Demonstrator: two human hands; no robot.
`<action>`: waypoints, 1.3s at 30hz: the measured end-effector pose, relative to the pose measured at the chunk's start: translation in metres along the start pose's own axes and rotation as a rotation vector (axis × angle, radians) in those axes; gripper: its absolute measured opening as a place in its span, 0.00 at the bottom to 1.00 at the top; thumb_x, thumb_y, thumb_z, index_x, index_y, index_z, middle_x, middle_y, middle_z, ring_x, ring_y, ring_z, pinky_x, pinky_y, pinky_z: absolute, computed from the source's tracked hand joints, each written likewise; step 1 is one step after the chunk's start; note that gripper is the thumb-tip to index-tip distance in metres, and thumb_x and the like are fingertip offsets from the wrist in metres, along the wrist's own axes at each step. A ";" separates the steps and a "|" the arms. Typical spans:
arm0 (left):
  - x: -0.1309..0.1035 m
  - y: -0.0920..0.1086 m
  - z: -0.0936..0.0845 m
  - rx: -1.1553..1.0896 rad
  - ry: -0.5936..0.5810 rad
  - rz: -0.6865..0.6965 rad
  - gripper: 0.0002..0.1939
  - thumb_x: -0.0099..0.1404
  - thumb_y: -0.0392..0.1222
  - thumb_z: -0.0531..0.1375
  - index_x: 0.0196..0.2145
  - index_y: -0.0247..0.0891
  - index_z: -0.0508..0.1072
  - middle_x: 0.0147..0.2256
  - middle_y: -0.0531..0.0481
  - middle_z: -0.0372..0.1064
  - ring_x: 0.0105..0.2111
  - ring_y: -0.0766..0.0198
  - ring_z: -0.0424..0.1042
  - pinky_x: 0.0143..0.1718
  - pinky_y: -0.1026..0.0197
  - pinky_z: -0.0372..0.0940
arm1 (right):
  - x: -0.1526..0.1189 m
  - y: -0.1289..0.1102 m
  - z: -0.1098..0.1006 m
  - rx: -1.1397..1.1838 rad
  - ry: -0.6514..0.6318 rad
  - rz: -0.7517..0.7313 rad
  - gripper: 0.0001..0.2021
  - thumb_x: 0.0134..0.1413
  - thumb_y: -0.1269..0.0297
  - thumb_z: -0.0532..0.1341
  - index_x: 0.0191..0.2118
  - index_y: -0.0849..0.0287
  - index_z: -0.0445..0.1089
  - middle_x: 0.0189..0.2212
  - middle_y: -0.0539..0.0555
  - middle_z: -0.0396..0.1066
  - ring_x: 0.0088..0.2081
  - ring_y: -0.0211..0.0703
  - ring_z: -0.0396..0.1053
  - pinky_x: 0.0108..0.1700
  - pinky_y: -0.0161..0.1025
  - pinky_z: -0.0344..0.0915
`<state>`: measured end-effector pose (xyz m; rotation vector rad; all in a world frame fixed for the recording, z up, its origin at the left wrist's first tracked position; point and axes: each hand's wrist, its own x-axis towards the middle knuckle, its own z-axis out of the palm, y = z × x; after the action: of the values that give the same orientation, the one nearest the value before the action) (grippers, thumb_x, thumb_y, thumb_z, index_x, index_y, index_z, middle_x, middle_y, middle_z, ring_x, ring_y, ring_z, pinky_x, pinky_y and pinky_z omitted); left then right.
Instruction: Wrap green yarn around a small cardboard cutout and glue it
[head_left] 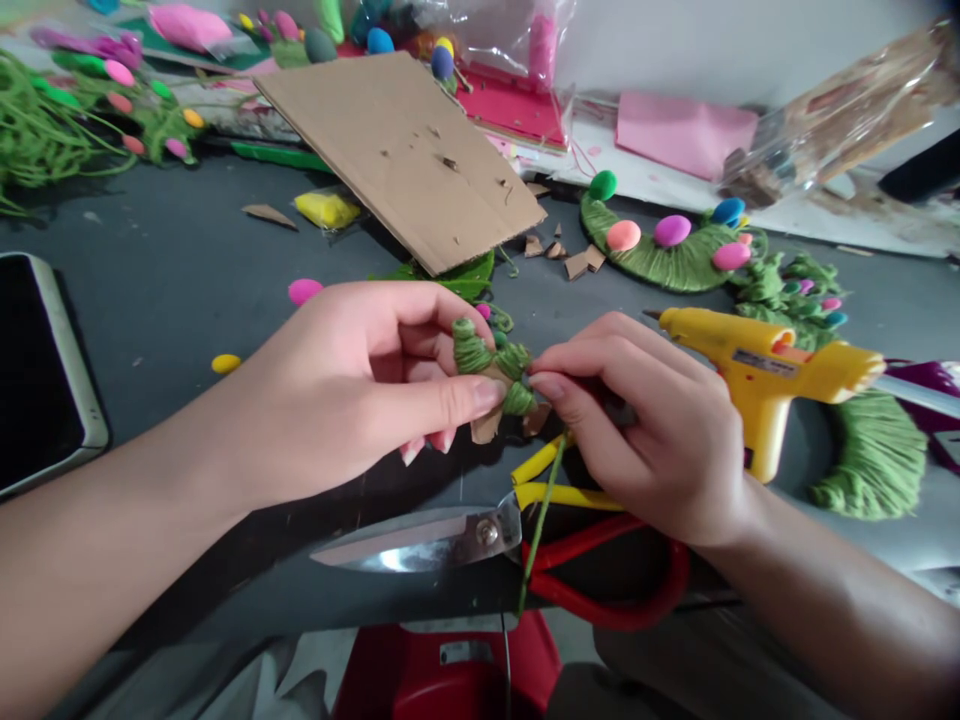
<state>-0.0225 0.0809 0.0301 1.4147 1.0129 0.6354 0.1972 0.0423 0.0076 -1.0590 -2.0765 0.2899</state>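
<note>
My left hand (375, 380) holds a small cardboard shape partly wrapped in green yarn (472, 355), its thumb pressed on the front. At the shape's right edge, the thumb and index finger of my right hand (645, 420) are pinched together on the green yarn. A loose length of yarn (546, 510) hangs below my right hand, across the scissors. Bare brown cardboard shows at the bottom of the shape. Beneath the hands lie scissors (450, 540) with red and yellow handles, blades pointing left.
A yellow glue gun (757, 360) lies right of my right hand, near a yarn-wrapped curved piece (874, 455). Behind are a cardboard sheet (412, 150) and a decorated green crescent (675, 255). A phone (94, 400) lies at left, green yarn (37, 130) at back left.
</note>
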 end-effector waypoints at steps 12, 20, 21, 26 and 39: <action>0.002 -0.012 -0.002 -0.209 -0.038 0.067 0.06 0.67 0.38 0.67 0.40 0.40 0.73 0.26 0.55 0.74 0.22 0.71 0.72 0.19 0.74 0.67 | 0.001 0.003 0.002 0.091 -0.162 0.045 0.07 0.67 0.74 0.58 0.38 0.62 0.73 0.31 0.53 0.68 0.34 0.36 0.67 0.38 0.34 0.66; 0.001 -0.010 -0.002 -0.254 0.007 0.064 0.07 0.67 0.37 0.67 0.41 0.39 0.73 0.31 0.53 0.74 0.26 0.70 0.73 0.23 0.73 0.69 | 0.000 0.003 0.002 0.051 -0.241 0.054 0.06 0.67 0.71 0.59 0.38 0.61 0.73 0.32 0.52 0.69 0.33 0.36 0.67 0.36 0.34 0.64; 0.000 -0.008 -0.002 -0.269 0.007 0.053 0.07 0.68 0.37 0.67 0.41 0.39 0.73 0.31 0.53 0.74 0.26 0.71 0.73 0.24 0.73 0.69 | 0.000 0.003 0.002 0.051 -0.250 0.057 0.06 0.67 0.70 0.59 0.39 0.61 0.73 0.33 0.52 0.70 0.34 0.37 0.67 0.36 0.35 0.64; 0.000 -0.007 -0.003 -0.264 0.018 0.063 0.08 0.67 0.37 0.67 0.42 0.40 0.73 0.31 0.53 0.74 0.26 0.70 0.73 0.25 0.72 0.69 | -0.001 0.003 0.004 0.060 -0.268 0.032 0.07 0.68 0.70 0.58 0.39 0.61 0.74 0.34 0.53 0.72 0.34 0.38 0.69 0.37 0.36 0.65; 0.004 -0.007 -0.003 -0.270 0.145 0.096 0.04 0.69 0.35 0.66 0.39 0.37 0.73 0.32 0.54 0.75 0.29 0.71 0.75 0.26 0.72 0.69 | -0.002 0.002 0.003 0.017 -0.318 -0.126 0.08 0.66 0.73 0.59 0.36 0.64 0.75 0.30 0.53 0.69 0.31 0.37 0.63 0.33 0.37 0.61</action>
<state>-0.0247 0.0851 0.0224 1.1978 0.9361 0.9208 0.1972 0.0422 0.0032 -0.9128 -2.4077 0.4343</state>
